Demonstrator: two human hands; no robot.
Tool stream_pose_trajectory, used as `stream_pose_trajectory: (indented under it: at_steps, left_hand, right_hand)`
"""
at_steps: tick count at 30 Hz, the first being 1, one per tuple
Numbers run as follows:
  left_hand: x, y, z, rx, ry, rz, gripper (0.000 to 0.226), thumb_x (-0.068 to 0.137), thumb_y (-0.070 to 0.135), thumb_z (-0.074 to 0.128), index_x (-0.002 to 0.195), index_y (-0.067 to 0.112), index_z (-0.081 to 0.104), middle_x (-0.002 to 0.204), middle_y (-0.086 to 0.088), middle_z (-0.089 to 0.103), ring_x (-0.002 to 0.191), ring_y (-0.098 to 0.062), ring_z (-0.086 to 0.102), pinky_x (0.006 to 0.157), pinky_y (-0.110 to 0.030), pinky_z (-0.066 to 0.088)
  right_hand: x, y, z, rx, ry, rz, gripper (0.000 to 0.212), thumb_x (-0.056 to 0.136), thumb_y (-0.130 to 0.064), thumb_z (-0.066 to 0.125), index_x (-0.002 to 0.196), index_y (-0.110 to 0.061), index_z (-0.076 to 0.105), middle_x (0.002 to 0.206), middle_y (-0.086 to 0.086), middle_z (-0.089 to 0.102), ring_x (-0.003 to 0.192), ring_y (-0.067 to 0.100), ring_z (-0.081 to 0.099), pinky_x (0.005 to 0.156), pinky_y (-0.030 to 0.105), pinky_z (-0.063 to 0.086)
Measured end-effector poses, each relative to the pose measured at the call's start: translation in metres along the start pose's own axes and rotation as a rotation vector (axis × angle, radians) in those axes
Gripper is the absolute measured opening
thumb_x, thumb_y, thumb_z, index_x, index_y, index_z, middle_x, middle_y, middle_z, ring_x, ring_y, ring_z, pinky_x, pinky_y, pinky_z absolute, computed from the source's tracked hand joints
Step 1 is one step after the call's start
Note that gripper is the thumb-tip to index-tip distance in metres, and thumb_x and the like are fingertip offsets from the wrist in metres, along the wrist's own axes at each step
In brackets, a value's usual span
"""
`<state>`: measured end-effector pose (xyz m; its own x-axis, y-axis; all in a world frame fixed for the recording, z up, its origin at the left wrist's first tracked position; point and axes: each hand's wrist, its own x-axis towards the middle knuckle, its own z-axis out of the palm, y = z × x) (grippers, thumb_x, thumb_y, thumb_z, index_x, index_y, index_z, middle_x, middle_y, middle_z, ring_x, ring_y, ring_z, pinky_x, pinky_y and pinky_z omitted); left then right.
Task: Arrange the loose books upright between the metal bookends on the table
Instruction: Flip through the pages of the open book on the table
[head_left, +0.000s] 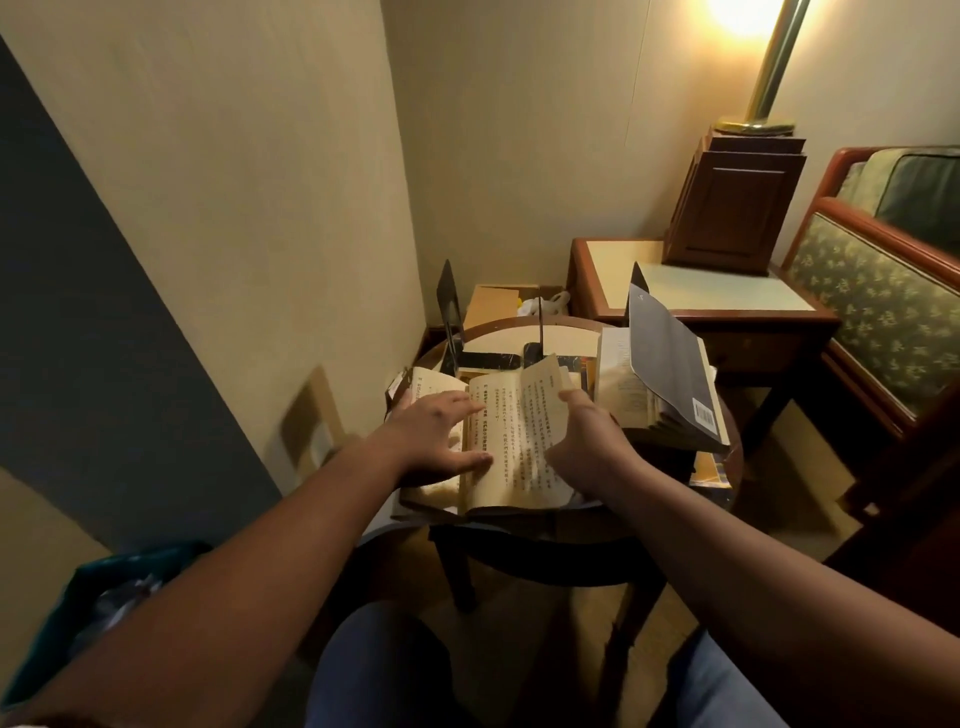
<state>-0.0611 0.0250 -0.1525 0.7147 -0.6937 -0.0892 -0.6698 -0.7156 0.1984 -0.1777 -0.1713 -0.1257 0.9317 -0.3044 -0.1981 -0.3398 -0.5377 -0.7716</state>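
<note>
Both forearms are bare right up to the frame's edge, no sleeves, watch or rings showing. The left hand (434, 439) and right hand (587, 441) wear no gloves. Blue denim trousers (379, 670) cover both knees.

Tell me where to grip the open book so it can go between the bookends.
Close the open book first: it lies flat, pages up. Right hand folds its raised page over toward the left hand. Then probably pinch both covers along the near edge and lift it toward the bookends.
</note>
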Motion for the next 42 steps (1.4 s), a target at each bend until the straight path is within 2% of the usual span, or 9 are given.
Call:
stream_pose_trajectory:
  at_steps: [4, 8, 13, 16, 19, 26, 32, 37, 42]
  left_hand:
    - [0.009, 0.002, 0.001, 0.065, -0.107, -0.01, 0.087, 0.082, 0.077, 0.05, 0.154, 0.037, 0.023, 0.163, 0.008, 0.02, 0.15, -0.015, 0.016, 0.116, -0.063, -0.007]
    - [0.013, 0.005, 0.003, 0.153, -0.112, 0.055, 0.092, 0.083, 0.077, 0.048, 0.156, 0.029, 0.02, 0.165, 0.004, 0.013, 0.152, -0.016, 0.009, 0.117, -0.054, -0.009]
    - [0.016, 0.003, 0.006, 0.121, -0.128, 0.088, 0.092, 0.084, 0.075, 0.05, 0.156, 0.026, 0.02, 0.165, 0.004, 0.014, 0.151, -0.017, 0.012, 0.121, -0.051, 0.001]
    - [0.015, -0.002, 0.01, 0.055, -0.139, 0.091, 0.108, 0.071, 0.091, 0.039, 0.156, 0.027, 0.019, 0.165, 0.004, 0.013, 0.151, -0.019, 0.013, 0.122, -0.053, 0.007]
    - [0.014, -0.005, 0.014, 0.024, -0.161, 0.088, 0.135, 0.045, 0.106, 0.022, 0.157, 0.029, 0.015, 0.165, 0.007, 0.008, 0.152, -0.018, 0.009, 0.121, -0.052, 0.003]
    - [0.015, -0.007, 0.024, -0.001, -0.167, 0.069, 0.139, 0.04, 0.107, 0.023, 0.157, 0.034, 0.008, 0.165, 0.01, 0.0, 0.152, -0.019, 0.0, 0.119, -0.051, -0.005]
    - [0.012, -0.006, 0.027, -0.007, -0.139, 0.054, 0.117, 0.062, 0.094, 0.043, 0.157, 0.034, 0.007, 0.165, 0.01, -0.002, 0.152, -0.019, -0.001, 0.118, -0.051, -0.007]
    - [0.011, -0.007, 0.029, -0.022, -0.154, 0.043, 0.126, 0.054, 0.101, 0.034, 0.156, 0.035, 0.003, 0.165, 0.012, -0.005, 0.152, -0.018, -0.004, 0.118, -0.05, -0.008]
    - [0.006, -0.016, 0.027, -0.017, -0.126, 0.006, 0.111, 0.071, 0.082, 0.055, 0.157, 0.033, 0.005, 0.165, 0.01, -0.004, 0.152, -0.018, -0.003, 0.12, -0.049, -0.005]
  right_hand:
    - [-0.012, 0.011, 0.008, -0.125, -0.001, -0.047, 0.065, 0.088, 0.0, 0.064, 0.145, -0.015, 0.037, 0.152, 0.01, 0.034, 0.134, 0.036, 0.046, 0.092, 0.041, 0.055]
    - [-0.017, 0.021, 0.01, -0.552, 0.037, -0.188, 0.05, 0.092, -0.024, 0.061, 0.138, -0.015, 0.042, 0.15, 0.009, 0.022, 0.129, 0.04, 0.048, 0.091, 0.043, 0.058]
    - [-0.013, 0.035, 0.001, -0.893, 0.011, -0.526, 0.052, 0.096, -0.04, 0.054, 0.145, -0.023, 0.044, 0.164, 0.006, 0.006, 0.151, 0.035, 0.005, 0.116, 0.057, 0.031]
    - [-0.008, 0.037, -0.005, -1.087, -0.166, -0.661, 0.055, 0.102, -0.046, 0.043, 0.152, -0.028, 0.033, 0.167, 0.004, 0.009, 0.153, 0.029, 0.0, 0.121, 0.06, 0.003]
    - [-0.006, 0.038, -0.009, -1.168, -0.339, -0.63, 0.067, 0.1, -0.06, 0.033, 0.157, -0.028, 0.016, 0.167, 0.0, 0.008, 0.153, 0.025, -0.003, 0.121, 0.058, -0.001]
    - [-0.004, 0.022, -0.01, -1.116, -0.473, -0.398, 0.084, 0.092, -0.076, 0.01, 0.159, -0.026, 0.001, 0.167, -0.004, -0.006, 0.152, 0.015, -0.014, 0.12, 0.053, -0.011]
    - [0.023, 0.006, 0.003, -1.12, -0.471, -0.263, 0.093, 0.089, -0.08, 0.009, 0.159, -0.02, 0.0, 0.167, -0.002, -0.006, 0.152, 0.018, -0.013, 0.12, 0.053, -0.013]
    - [0.054, -0.008, 0.006, -1.056, -0.43, -0.175, 0.093, 0.091, -0.079, 0.015, 0.159, -0.016, 0.007, 0.167, 0.003, 0.001, 0.153, 0.022, -0.005, 0.122, 0.051, -0.004]
    - [0.077, -0.012, 0.019, -1.025, -0.25, -0.262, 0.09, 0.093, -0.075, 0.013, 0.159, -0.014, 0.011, 0.167, 0.007, 0.004, 0.153, 0.027, -0.004, 0.122, 0.052, -0.003]
